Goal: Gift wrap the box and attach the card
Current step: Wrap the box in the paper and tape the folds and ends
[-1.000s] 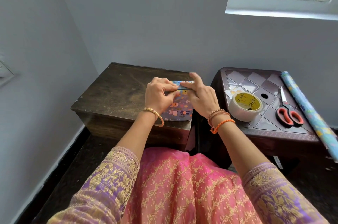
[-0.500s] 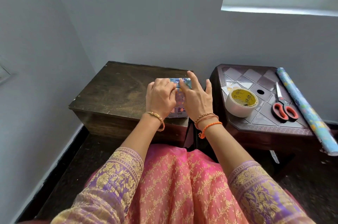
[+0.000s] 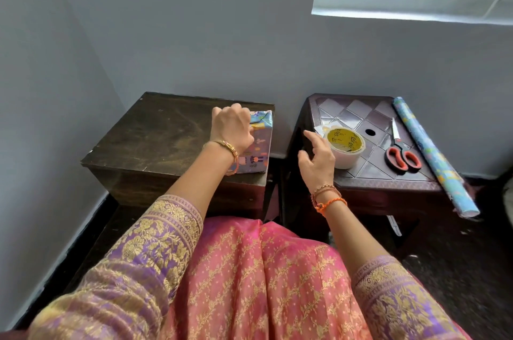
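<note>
A box wrapped in purple and blue patterned paper (image 3: 258, 145) lies on the right end of the dark wooden table (image 3: 155, 140). My left hand (image 3: 233, 128) rests on its top left part with fingers curled, pinning the folded paper down. My right hand (image 3: 316, 162) hovers in the air with fingers spread, between the two tables, just left of the tape roll (image 3: 344, 146). A small white card (image 3: 322, 128) peeks out behind the tape roll.
The tape roll stands on a brown tiled side table (image 3: 369, 170). Red-handled scissors (image 3: 401, 153) lie to its right. A roll of blue wrapping paper (image 3: 433, 156) lies along the table's right edge. A narrow gap separates the tables.
My right hand has left the box and moved right toward the tape roll. My left hand stays on the box, holding the fold alone.
</note>
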The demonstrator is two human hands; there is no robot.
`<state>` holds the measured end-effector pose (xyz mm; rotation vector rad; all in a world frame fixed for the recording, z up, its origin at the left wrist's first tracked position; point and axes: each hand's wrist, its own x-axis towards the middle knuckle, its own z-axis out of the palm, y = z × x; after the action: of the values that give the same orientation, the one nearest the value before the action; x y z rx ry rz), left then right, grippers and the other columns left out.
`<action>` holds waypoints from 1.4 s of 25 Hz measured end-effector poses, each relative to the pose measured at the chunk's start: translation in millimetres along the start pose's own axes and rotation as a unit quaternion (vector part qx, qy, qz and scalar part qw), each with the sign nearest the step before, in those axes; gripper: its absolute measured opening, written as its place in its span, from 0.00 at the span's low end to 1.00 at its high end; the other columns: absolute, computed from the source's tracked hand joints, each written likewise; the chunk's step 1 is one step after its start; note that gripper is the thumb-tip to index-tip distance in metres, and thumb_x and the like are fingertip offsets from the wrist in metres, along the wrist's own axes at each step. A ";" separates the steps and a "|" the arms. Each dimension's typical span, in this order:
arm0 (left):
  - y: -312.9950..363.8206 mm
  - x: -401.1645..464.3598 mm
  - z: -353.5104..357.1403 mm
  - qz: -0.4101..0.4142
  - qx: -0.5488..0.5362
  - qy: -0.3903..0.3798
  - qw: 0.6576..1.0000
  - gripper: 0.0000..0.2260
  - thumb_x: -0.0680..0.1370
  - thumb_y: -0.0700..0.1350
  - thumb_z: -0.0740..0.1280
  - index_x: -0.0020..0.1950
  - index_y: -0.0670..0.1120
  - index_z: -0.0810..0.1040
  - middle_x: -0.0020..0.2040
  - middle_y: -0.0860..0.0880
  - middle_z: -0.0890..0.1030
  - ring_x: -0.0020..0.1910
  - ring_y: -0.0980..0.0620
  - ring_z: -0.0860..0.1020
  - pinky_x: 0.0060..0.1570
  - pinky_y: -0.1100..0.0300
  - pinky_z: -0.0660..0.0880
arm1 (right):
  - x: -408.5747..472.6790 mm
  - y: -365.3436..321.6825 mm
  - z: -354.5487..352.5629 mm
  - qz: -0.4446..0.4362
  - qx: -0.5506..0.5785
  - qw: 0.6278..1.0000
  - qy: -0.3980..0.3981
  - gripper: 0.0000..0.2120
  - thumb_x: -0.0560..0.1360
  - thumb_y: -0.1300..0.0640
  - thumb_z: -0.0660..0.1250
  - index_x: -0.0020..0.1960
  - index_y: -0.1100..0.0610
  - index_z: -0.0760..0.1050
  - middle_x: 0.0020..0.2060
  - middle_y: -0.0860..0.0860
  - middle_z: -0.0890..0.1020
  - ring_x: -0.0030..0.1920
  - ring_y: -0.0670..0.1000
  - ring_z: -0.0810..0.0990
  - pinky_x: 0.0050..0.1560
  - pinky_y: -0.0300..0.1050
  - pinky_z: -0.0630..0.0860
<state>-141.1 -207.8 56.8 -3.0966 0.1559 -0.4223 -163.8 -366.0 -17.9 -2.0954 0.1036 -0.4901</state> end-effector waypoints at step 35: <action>3.5 28.8 -26.1 -0.040 -0.008 -0.112 0.993 0.16 0.71 0.44 0.69 0.56 0.38 0.75 0.54 0.39 0.77 0.54 0.41 0.77 0.48 0.52 0.74 | 17.3 81.7 -82.7 -0.093 -0.177 0.977 0.074 0.08 0.66 0.69 0.72 0.45 0.65 0.82 0.41 0.61 0.83 0.44 0.62 0.79 0.50 0.45 0.72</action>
<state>-120.8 -214.2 89.5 -3.1431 0.0324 -0.0717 -170.0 -481.0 -41.4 -2.4271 0.0864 -0.7881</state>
